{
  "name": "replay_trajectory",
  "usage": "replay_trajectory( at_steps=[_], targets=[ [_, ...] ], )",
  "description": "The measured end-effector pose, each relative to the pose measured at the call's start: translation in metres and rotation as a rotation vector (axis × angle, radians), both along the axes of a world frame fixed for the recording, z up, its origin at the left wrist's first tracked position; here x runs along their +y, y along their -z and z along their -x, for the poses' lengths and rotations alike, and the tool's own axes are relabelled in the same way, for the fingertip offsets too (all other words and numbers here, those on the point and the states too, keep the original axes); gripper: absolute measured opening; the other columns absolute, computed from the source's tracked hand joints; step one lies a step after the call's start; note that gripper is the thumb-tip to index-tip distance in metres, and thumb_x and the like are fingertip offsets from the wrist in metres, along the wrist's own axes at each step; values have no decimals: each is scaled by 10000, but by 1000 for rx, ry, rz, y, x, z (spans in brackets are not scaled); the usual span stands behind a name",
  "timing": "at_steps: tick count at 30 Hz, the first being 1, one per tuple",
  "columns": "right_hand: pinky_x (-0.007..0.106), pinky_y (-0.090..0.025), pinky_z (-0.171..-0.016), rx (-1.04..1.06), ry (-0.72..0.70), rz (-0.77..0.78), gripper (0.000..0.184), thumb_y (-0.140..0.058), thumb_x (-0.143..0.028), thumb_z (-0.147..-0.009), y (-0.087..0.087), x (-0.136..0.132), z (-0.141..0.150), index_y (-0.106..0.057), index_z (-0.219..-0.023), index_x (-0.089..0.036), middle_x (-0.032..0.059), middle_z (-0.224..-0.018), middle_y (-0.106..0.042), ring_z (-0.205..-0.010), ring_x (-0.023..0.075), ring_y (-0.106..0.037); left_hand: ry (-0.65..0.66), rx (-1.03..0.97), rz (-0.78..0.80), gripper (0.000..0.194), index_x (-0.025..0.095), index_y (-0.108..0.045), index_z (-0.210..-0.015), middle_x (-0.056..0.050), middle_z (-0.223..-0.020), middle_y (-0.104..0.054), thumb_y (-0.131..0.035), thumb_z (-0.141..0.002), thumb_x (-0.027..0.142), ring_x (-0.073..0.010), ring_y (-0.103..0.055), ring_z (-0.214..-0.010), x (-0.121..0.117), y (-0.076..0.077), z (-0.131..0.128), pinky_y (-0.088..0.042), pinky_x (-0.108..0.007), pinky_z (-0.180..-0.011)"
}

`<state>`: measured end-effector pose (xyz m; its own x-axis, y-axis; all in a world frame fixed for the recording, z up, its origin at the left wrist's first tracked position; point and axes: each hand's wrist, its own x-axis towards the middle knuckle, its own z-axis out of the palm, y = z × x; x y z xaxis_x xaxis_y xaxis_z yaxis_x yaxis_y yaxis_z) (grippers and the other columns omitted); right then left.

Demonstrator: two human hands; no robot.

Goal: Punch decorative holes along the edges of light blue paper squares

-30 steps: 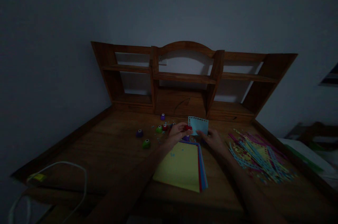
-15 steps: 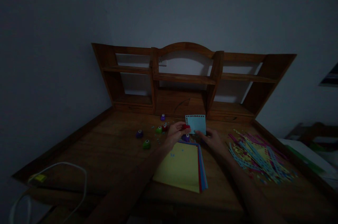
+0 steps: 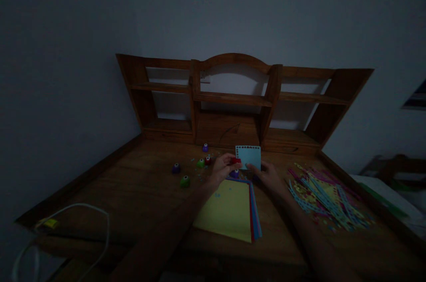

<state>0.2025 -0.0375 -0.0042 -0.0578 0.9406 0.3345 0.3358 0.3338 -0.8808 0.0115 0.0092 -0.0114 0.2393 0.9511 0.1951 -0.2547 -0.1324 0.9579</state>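
A red craft punch point(image 3: 236, 161) is gripped in my left hand point(image 3: 223, 169), at the left edge of a light blue sheet of paper point(image 3: 250, 156). Small punched holes run along the sheet's top and left edges. My right hand point(image 3: 265, 173) pinches the sheet's lower edge, thumb in front. Under my hands stands a purple punch point(image 3: 234, 174), partly hidden. Below lies a stack of coloured paper point(image 3: 229, 211), yellow on top with a few blue bits on it.
Left of my hands stand green punches point(image 3: 185, 181), another red punch point(image 3: 207, 160) and purple punches point(image 3: 176, 168), among tiny blue scraps. A pile of punched paper strips point(image 3: 326, 195) covers the right side. A wooden shelf point(image 3: 233, 99) backs the desk; a white cable point(image 3: 107, 229) lies front left.
Both hands, the red punch and the blue sheet have shifted slightly to the right. The rest of the desk looks the same.
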Motion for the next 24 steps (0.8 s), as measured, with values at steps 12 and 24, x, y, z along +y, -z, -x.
replay_trajectory(
  at_steps=[12,24],
  targets=[
    [348,-508,-754,27,10,-21,374,-634,-484,-796,5,3,0,-705,-937,-145,86,-936,-720,-818,249,-650,26,19,-11,362,158,-649,-822,-54,-828,-720,-854,-535,240,-193,-675,-778,-2,-1,0,-526,-295,-711],
    [317,-485,-654,18,59,-10,413,-606,-536,-796,2,1,-1,-681,-829,-131,69,-810,-690,-711,218,-606,91,-1,-39,417,155,-634,-960,-83,-970,-707,-833,-606,250,-180,-664,-871,2,5,0,-516,-298,-790]
  ],
)
